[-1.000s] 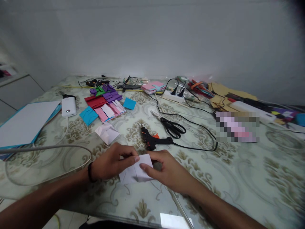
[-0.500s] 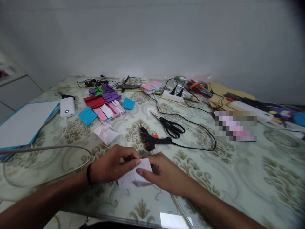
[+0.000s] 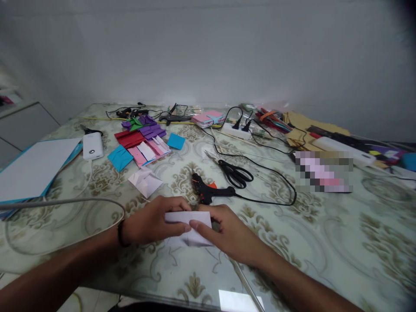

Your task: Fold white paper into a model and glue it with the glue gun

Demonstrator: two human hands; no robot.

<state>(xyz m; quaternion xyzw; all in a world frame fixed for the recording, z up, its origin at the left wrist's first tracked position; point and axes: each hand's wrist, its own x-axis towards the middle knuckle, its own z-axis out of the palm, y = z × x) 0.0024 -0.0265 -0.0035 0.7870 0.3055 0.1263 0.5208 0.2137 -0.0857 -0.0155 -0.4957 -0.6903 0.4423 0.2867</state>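
Observation:
Between my two hands is a folded piece of white paper, close to the table's front edge. My left hand pinches its left side, thumb on the near face and fingers behind. On the right side my right hand grips it the same way, and the two thumb tips nearly meet at the middle. Just beyond the hands lies a black hot glue gun with an orange trigger. Black-handled scissors rest beside it. A folded white paper piece lies beyond my left hand.
Folded paper pieces in pink, red, purple and blue lie at the back left. A white power bank with a cable stands near paper sheets. A power strip, cords and craft supplies line the wall side.
The paper in my hands has turned, so a wide folded edge now faces up. My left thumb has shifted down to meet the right thumb at the middle.

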